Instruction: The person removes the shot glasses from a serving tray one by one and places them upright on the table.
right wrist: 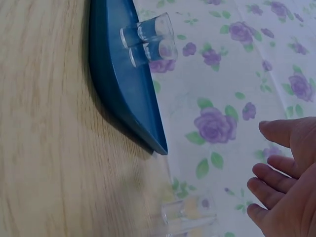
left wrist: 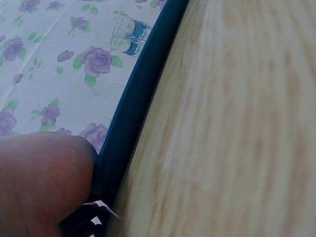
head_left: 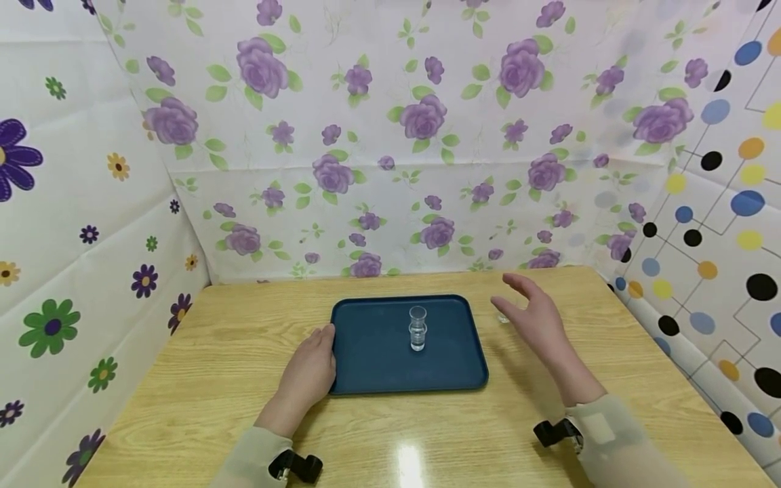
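Observation:
A dark blue tray [head_left: 378, 349] lies on the wooden table. On it stand two clear glasses [head_left: 417, 329], nearly lined up in the head view and side by side in the right wrist view [right wrist: 148, 37]. My left hand [head_left: 310, 369] holds the tray's left edge, pressed against the rim [left wrist: 131, 106] in the left wrist view; some of its fingers are hidden. To the right of the tray, my right hand [head_left: 537, 322] hovers with fingers spread and nothing in its grasp. Near it is more clear glassware [right wrist: 187, 215], mostly covered by the hand in the head view [head_left: 503, 318].
The light wooden table [head_left: 244, 325] runs up to a back wall hung with purple-flowered cloth [head_left: 332, 173]. Patterned cloth walls close in both sides, flowers on the left [head_left: 51, 329] and dots on the right [head_left: 708, 318].

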The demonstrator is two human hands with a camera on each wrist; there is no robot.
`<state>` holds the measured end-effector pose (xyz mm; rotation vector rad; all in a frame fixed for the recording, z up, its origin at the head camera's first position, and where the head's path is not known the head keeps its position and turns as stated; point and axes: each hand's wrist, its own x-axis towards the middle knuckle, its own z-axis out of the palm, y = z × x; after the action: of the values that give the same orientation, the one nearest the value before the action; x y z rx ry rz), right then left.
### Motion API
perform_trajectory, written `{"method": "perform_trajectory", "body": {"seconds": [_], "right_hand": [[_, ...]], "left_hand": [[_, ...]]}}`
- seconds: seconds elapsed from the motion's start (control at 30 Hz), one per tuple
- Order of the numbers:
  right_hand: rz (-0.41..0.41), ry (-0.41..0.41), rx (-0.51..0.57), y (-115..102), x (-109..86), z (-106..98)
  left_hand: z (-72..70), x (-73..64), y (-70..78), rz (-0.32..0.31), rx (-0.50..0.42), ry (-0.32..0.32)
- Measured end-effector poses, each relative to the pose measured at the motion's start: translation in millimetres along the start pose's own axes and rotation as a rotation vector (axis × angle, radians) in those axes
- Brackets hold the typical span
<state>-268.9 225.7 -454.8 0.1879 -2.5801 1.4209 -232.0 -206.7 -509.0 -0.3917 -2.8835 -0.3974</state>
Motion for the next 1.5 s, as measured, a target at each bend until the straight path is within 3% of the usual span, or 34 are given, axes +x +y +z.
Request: {"method": "perform_trajectory", "body": {"seconds": [0.67, 0.9, 1.3, 1.5], "right_hand": [[-0.112, -0.306, 0.008, -20.2, 13.3, 64.1], [-0.102, -0.383, 0.057, -20.6, 15.6, 79.5], [-0.012, -0.409, 0.052, -24.2, 11.4, 98.0], [0.004, -0.371, 0.020, -23.7, 8.3, 103.2]], "left_hand": [[2.2, -0.9, 0.7, -0.023, -0.018, -0.026], [1.1, 0.4, 1.1, -0.016, -0.011, -0.015], [-1.7, 0.5, 1.7, -0.027, -0.003, -0.030], [-1.2, 0.3, 1.7, -0.024, 0.004, -0.027]]}}
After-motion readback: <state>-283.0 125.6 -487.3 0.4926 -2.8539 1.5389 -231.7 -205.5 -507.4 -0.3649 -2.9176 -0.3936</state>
